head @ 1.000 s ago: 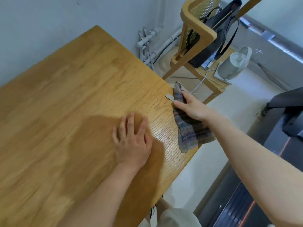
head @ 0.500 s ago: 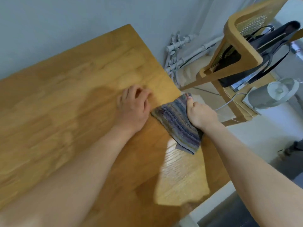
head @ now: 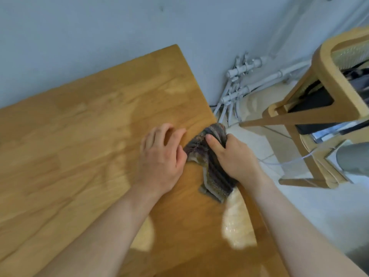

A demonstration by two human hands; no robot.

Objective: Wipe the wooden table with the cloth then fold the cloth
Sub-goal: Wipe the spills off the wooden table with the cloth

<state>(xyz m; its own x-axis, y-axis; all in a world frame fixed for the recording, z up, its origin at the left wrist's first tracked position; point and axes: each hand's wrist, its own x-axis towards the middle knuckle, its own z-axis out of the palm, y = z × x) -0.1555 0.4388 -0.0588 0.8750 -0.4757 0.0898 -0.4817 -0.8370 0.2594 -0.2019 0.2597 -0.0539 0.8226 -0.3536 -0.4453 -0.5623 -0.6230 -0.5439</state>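
Note:
A grey-purple striped cloth [head: 213, 176] lies bunched at the right edge of the wooden table [head: 79, 136]. My right hand [head: 233, 154] grips it from the right, fingers wrapped over its upper part. Just left of the cloth, my left hand [head: 161, 154] rests palm down on the table with its fingers apart, its thumb side touching the cloth's edge. Below my right hand, the cloth's lower end lies flat on the wood.
The table's far edge meets a pale wall. To the right, off the table, stand white pipes [head: 239, 76] and a wooden chair [head: 329, 92] holding a dark bag. The floor lies below the table's right edge.
My right hand has gathered the cloth from a flatter spread into a bunch near the table edge. My left hand stays beside it, now touching it. The camera has shifted closer.

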